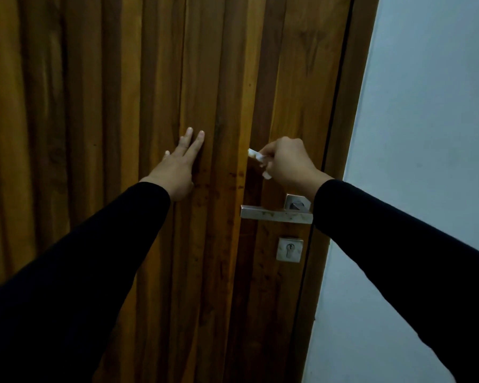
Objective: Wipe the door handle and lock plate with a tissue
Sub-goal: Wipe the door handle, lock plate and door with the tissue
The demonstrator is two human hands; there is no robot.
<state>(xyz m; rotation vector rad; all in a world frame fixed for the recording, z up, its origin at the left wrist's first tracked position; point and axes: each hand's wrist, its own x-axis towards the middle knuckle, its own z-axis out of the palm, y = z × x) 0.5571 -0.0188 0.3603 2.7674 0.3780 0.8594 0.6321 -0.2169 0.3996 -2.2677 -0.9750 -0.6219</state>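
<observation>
A brown wooden door [210, 78] with vertical grooves fills the view. Its silver lever handle [271, 214] sticks out to the left from a square rose, and a square lock plate [289, 249] with a keyhole sits just below. My right hand [288, 163] hovers above the handle, closed around a crumpled white tissue [256, 155] that pokes out on the left side of the fist. My left hand [180, 167] lies flat on the door to the left of the handle, fingers spread and holding nothing. Both arms wear black sleeves.
The door's frame edge [340, 128] runs down the right side of the door. A pale grey-blue wall [426, 134] lies to the right of it. The light is dim.
</observation>
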